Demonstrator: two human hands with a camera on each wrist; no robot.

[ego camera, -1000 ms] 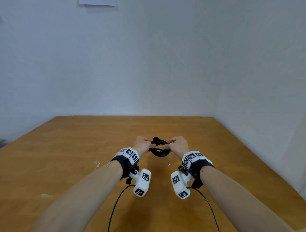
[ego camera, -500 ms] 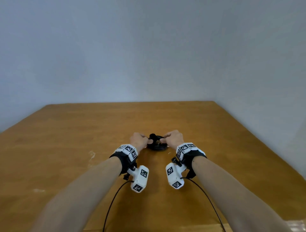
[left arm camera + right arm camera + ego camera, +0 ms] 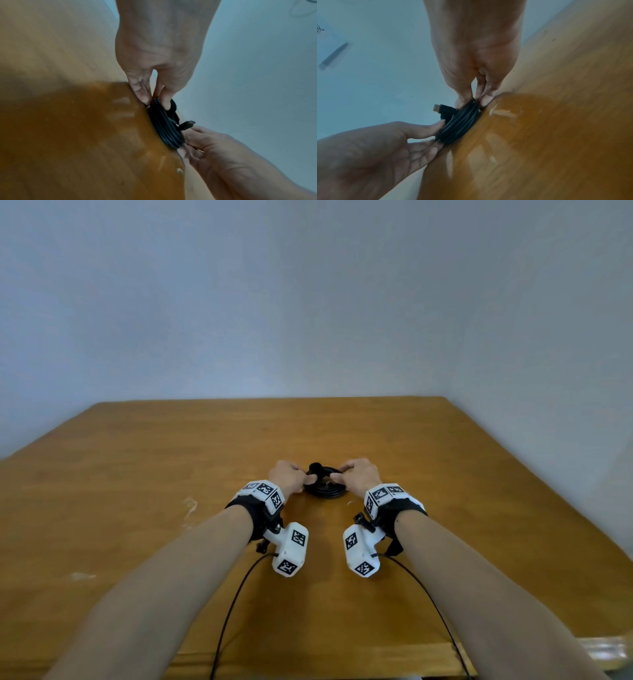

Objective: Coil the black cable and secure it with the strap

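Observation:
The black cable (image 3: pixel 325 490) is wound into a small flat coil that lies on the wooden table (image 3: pixel 171 474) between my hands. My left hand (image 3: pixel 306 479) pinches the coil's left side, thumb on top, right by a black strap (image 3: pixel 173 107) that wraps the loops. My right hand (image 3: pixel 342 477) pinches the opposite side. In the left wrist view the coil (image 3: pixel 165 128) rests against the wood, and a connector end (image 3: pixel 188 123) sticks out near the right hand's fingers (image 3: pixel 193 135). The right wrist view shows the coil (image 3: pixel 462 124) and the same connector (image 3: pixel 441 108) beside my right hand (image 3: pixel 471 101).
A white wall stands behind the table's far edge (image 3: pixel 274 400) and along its right edge. Thin black wires (image 3: pixel 233 604) run from the wrist cameras over the near edge. Pale scuff marks (image 3: pixel 190 505) lie to the left of my left wrist.
Both hands have lowered the coil from just above the table down onto the wood, a little farther from me. The grips look the same.

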